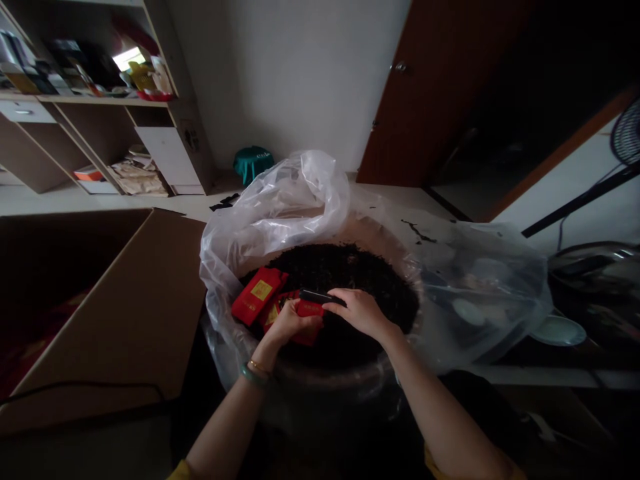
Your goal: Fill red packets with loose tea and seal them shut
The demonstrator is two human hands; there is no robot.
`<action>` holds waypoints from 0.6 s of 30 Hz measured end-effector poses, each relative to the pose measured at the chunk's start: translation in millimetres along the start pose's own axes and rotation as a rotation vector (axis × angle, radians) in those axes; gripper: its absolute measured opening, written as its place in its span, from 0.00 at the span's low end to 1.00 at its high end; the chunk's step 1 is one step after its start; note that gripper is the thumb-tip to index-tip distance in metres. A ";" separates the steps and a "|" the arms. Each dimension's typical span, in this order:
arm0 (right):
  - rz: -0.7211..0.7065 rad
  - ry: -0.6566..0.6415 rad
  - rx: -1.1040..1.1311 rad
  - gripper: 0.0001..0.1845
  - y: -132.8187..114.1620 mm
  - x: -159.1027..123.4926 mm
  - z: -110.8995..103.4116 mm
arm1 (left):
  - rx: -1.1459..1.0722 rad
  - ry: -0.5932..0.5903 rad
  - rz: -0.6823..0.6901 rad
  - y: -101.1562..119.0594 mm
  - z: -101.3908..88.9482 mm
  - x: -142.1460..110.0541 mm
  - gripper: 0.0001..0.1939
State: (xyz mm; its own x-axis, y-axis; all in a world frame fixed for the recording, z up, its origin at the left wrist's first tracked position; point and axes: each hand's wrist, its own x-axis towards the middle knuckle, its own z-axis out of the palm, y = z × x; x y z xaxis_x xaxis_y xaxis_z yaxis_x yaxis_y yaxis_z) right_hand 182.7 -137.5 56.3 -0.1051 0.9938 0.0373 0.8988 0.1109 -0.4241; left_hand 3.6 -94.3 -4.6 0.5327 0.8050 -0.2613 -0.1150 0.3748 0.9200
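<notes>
Over dark loose tea (pixel 350 273), both hands' (pixel 293 321) grips pinch one glossy red packet (pixel 306 311).

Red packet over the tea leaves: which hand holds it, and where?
Both hands hold the red packet: the left hand grips its lower left part, and the right hand has fingers at its dark open top edge.

Green bangle (pixel 253 377), yellow sleeves (pixel 181 471)

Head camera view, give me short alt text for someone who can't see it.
Two hands hold a red packet over a plastic-lined tub of dark loose leaves: left hand grips it, right hand holds a dark bar at its top. Another red packet lies beside.
</notes>
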 end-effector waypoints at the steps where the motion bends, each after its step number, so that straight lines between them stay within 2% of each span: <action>1: -0.002 0.004 0.012 0.14 0.8 0.3 1.0 | 0.006 -0.005 0.000 -1.1 -0.8 0.5 0.21; 7: -0.003 0.009 0.013 0.15 2.1 2.6 3.5 | 0.037 -0.031 0.012 -8.0 -4.8 4.1 0.20; 18: 0.001 -0.014 0.029 0.14 -1.2 1.3 3.4 | 0.031 -0.017 -0.014 -5.4 -3.0 2.0 0.23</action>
State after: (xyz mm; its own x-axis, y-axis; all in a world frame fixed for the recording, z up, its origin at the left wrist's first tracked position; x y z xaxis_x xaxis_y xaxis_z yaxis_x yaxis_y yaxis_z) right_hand 180.0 -136.5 53.7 -0.1103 0.9936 0.0244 0.8860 0.1094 -0.4506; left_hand 2.7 -93.3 -10.9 0.5481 0.7919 -0.2693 -0.0821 0.3713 0.9249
